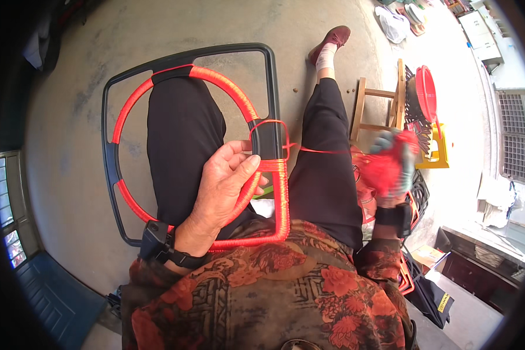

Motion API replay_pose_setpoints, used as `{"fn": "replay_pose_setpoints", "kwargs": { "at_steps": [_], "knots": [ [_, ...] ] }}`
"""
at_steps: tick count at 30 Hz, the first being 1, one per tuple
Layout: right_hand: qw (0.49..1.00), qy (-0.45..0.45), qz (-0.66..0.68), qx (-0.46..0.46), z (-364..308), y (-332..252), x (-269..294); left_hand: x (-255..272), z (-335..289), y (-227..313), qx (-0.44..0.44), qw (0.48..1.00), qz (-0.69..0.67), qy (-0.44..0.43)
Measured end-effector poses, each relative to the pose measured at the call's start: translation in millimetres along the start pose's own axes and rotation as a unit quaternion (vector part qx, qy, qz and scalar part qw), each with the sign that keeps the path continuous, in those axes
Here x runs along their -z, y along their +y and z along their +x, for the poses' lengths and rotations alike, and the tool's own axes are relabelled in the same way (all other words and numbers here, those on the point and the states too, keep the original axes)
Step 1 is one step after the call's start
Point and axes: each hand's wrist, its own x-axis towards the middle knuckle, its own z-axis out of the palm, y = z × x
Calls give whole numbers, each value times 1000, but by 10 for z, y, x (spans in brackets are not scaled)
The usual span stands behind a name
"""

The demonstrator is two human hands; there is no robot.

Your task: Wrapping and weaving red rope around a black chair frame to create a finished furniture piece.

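Note:
A black frame (273,81), squarish with a ring inside it, rests over my lap and left thigh. Glossy red ribbon (281,198) is wound tightly round much of the ring and the lower right corner. My left hand (227,181) is closed on the frame, its thumb pressing the wrapped part just below a bare black section (266,139). From a loose loop round that section, a strand of ribbon (321,151) runs taut to the right. My right hand (394,166), in a grey and red glove and smeared by motion, holds the strand's other end, apart from the frame.
Right of my leg stand a wooden stool (379,93), a red plastic basket (426,93) and a yellow plastic stool (440,151). More black and red frames (419,198) lie beside my right hip. A dark blue panel (58,297) is at lower left.

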Motion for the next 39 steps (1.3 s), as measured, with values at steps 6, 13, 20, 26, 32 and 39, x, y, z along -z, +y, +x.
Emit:
{"fn": "replay_pose_setpoints", "kwargs": {
  "at_steps": [6, 13, 20, 26, 32, 39],
  "knots": [
    [947, -33, -94, -304, 170, 1151, -592, -10, -14, 31, 4, 1000, 17, 4],
    [868, -133, -380, -291, -60, 645, -474, 10, -4, 13, -20, 1000, 0, 17],
    [967, -133, -162, -148, -135, 666, -1163, 74, 9, -53, -14, 998, 39, 39],
    [949, -188, -192, -168, -200, 580, -1302, 39, -1, -14, -5, 998, 47, 38],
    [961, 146, -225, -68, -12, 271, -602, 32, -15, 113, 43, 999, 18, 20],
    [684, -357, -580, -262, -180, 459, -629, -3, 47, 2, -57, 997, 19, 50]
  ]
}}
